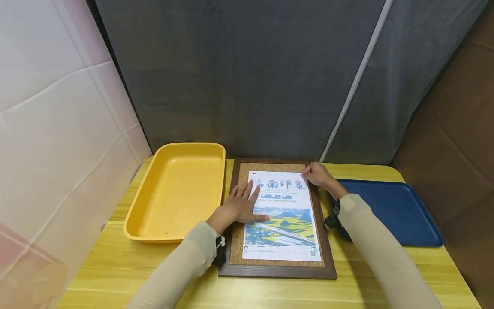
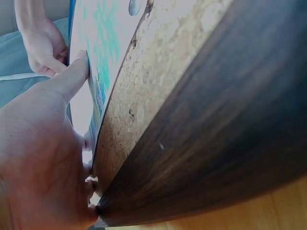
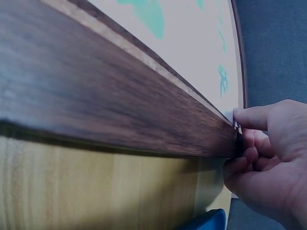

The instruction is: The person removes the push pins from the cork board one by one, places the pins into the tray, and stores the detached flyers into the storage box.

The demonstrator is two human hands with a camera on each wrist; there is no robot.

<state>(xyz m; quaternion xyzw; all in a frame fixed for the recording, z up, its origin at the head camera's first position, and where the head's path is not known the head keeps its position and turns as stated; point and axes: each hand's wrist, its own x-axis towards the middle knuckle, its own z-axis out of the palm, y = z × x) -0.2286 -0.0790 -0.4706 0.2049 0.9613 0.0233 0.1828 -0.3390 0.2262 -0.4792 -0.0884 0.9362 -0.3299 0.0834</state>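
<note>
A printed poster [image 1: 287, 234] with blue lettering and a landscape lies on a wood-framed cork board [image 1: 281, 266]. Round metal thumbtacks show at its top-left corner and at its bottom-left corner, where one thumbtack [image 2: 135, 6] is shiny. My left hand [image 1: 241, 206] lies flat over the poster's left edge, fingers spread and thumb out across the picture. At the top-right corner, my right hand [image 1: 318, 175] pinches with thumb and finger. Between them a small glint [image 3: 238, 127] shows, likely a thumbtack, mostly hidden by the fingers.
A yellow tray [image 1: 173, 189] stands left of the board on the wooden table [image 1: 104, 266]. To the right, partly behind my right forearm, lies a blue tray [image 1: 390, 210]. A dark grey cloth wall [image 1: 231, 77] rises behind the table.
</note>
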